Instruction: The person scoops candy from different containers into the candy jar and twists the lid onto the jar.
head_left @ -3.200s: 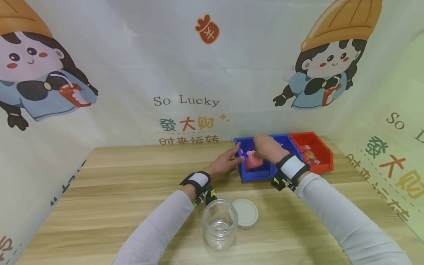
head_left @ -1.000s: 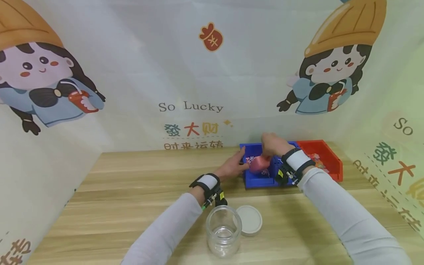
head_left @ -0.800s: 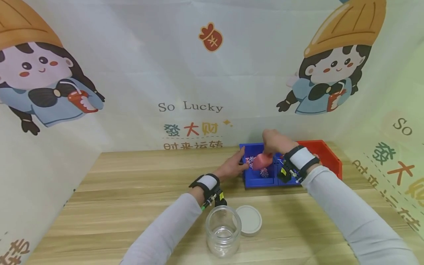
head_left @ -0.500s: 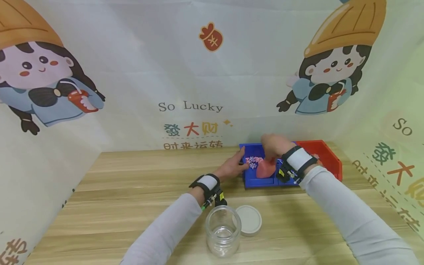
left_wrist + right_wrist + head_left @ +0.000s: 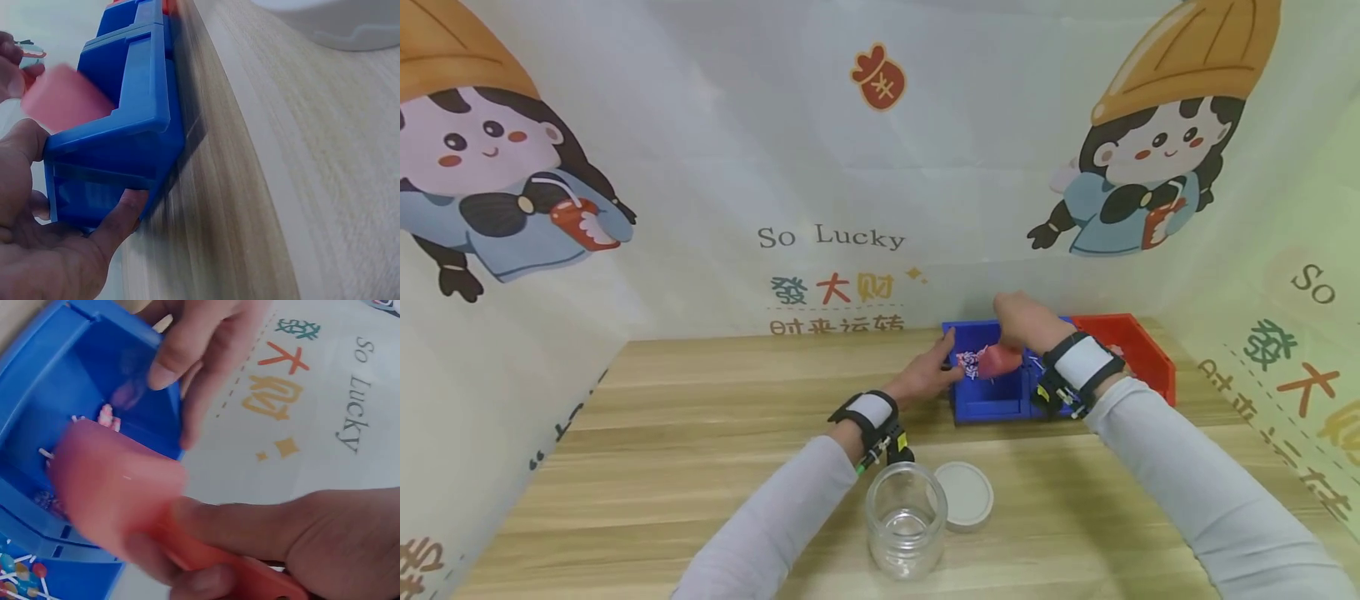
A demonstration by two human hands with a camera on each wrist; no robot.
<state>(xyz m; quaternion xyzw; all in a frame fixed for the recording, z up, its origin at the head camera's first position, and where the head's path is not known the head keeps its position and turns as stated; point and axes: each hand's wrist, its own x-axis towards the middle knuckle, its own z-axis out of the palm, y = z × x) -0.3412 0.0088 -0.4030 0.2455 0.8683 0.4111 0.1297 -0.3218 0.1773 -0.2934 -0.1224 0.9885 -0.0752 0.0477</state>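
Note:
A pink scoop is gripped by its handle in my right hand. In the right wrist view its blurred bowl is tilted over the left blue bin. Small striped candy-like pieces, pink-white and blue-white, lie in that bin, partly hidden by the scoop. My left hand holds the bin's left side. The left wrist view has the thumb at the rim and a finger against the outer wall.
A second blue bin with small colourful lollipops adjoins on the right, mostly behind my right wrist. Beyond it stands a red bin. Nearer me are an uncovered glass jar and a white lid. A printed cloth hangs behind the table.
The scoop has moved about inside the left blue bin, dipping to its right side and then rising and tilting over the pieces. My left hand keeps its hold on the bin.

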